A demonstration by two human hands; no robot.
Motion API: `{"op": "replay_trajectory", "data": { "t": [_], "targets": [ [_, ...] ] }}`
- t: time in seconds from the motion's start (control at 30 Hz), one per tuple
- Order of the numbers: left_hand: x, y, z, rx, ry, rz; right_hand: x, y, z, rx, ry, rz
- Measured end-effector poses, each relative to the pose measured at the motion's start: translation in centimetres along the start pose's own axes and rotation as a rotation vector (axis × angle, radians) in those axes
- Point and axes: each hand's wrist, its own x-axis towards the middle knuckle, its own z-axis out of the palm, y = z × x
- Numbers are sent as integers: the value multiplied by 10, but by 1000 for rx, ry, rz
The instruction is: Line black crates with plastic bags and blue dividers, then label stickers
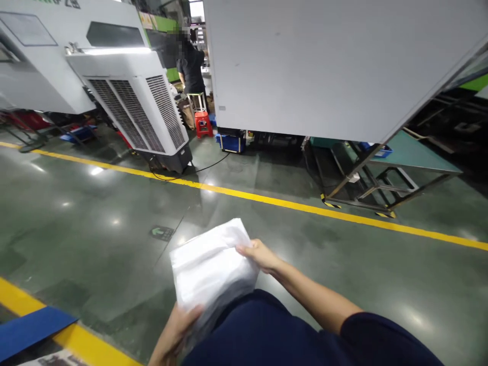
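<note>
A thick stack of white sheets or bags (209,264) is held in front of my dark blue shirt, above the green floor. My left hand (181,325) grips its lower left corner, fingers curled under and over the edge. My right hand (257,254) is closed on the stack's right edge, thumb and fingers pinching the top layers. The stack's underside is hidden.
A white air cooler with louvred grilles (141,109) stands beyond the yellow floor line (267,199). A large grey machine panel (324,66) fills the upper right, over a metal frame (362,188). A person in black (190,63) stands by a red stool (203,123). Blue mat (30,328) at lower left.
</note>
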Motion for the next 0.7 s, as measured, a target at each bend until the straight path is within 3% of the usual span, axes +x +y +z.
{"op": "replay_trajectory", "data": {
  "t": [0.1,0.17,0.23,0.33,0.43,0.5,0.63,0.7],
  "targets": [
    [33,30,-46,-9,10,4,46,-20,45,12,-243,49],
    [51,54,-78,-37,4,13,74,-33,73,-122,-461,85],
    [66,79,-109,-39,26,79,103,-46,101,-318,-571,70],
    [88,120,-152,24,38,213,151,-70,150,-522,-547,-37],
    [115,161,-191,122,-30,337,202,-99,200,-601,-548,-117],
    [138,181,-212,134,-9,360,233,-116,227,-639,-566,-158],
    [198,194,-245,20,98,209,288,-121,257,-641,-533,-122],
    [234,197,-260,-6,50,75,319,-115,265,-578,-437,-46]
  ]
}}
